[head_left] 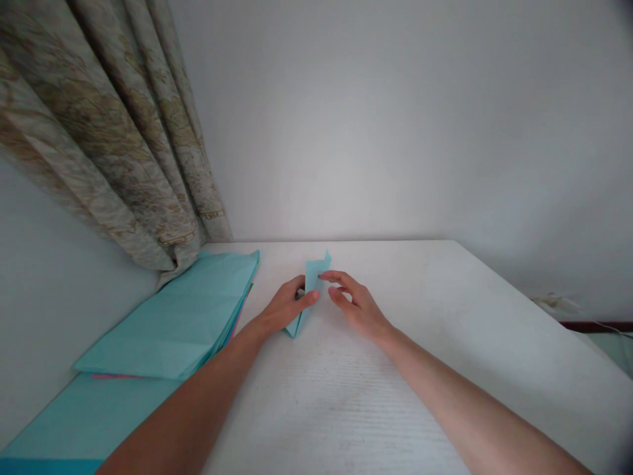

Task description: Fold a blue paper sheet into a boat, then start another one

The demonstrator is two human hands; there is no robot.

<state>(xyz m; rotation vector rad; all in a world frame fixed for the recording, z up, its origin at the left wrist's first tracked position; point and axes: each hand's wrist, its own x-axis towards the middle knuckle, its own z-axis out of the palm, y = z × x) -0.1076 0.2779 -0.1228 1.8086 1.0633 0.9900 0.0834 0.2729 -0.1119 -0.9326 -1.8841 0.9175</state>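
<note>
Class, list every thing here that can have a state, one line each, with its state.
Small blue paper: folded, one end raised off the table.
Left hand: pinching the paper.
Right hand: open, index fingertip at the paper's top.
Paper stack: lying flat, left of the hands.
Curtain: gathered, hem near the stack.

A light blue folded paper lies on the white surface, turquoise sheets at nine o'clock, beige floral-patterned curtain above.

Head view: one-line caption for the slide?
On a white table, left hand holds a folded blue paper, right hand touches its edge; blue sheets stacked at left.
</note>
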